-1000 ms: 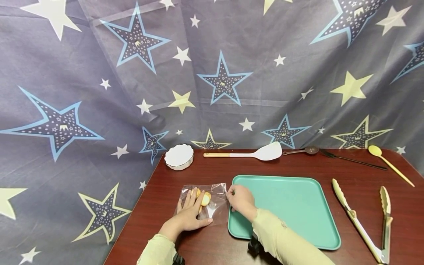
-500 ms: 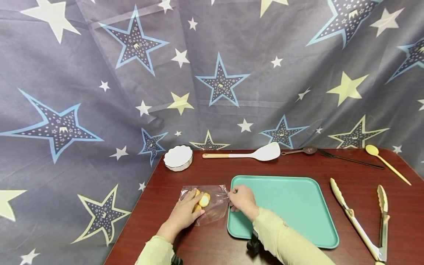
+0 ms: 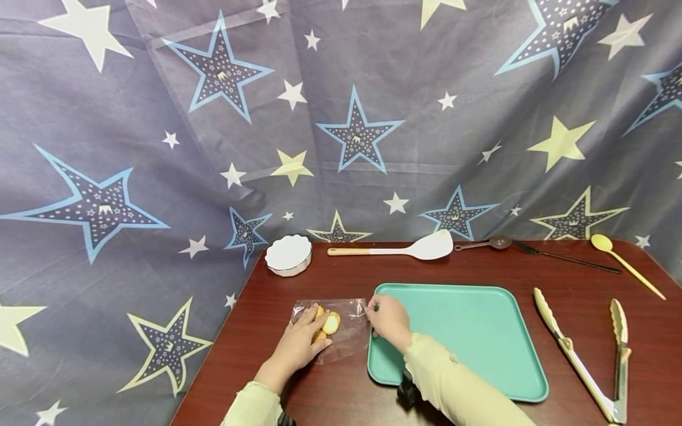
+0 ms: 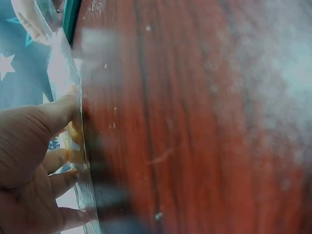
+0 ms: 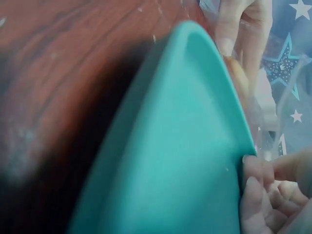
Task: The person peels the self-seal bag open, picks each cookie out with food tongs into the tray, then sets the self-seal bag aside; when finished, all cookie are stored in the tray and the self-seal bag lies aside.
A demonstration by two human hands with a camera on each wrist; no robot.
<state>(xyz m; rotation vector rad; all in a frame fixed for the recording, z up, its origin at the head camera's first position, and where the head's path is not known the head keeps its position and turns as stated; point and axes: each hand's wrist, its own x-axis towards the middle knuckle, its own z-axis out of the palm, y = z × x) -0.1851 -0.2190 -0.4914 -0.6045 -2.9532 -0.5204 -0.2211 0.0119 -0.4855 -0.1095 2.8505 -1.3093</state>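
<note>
While the left hand (image 3: 298, 346) presses flat on the clear bag (image 3: 348, 331) of small yellow pastries (image 3: 330, 323), the right hand (image 3: 388, 319) pinches its edge at 3 o'clock, beside the teal tray (image 3: 479, 337). I judge the film light, slippery and soft, its contents fragile; better to hold the edge.

My head camera is looking down over the table (image 3: 479, 266); both wrist cameras are hugging it, sharing the tray (image 3: 469, 331) edge.
</note>
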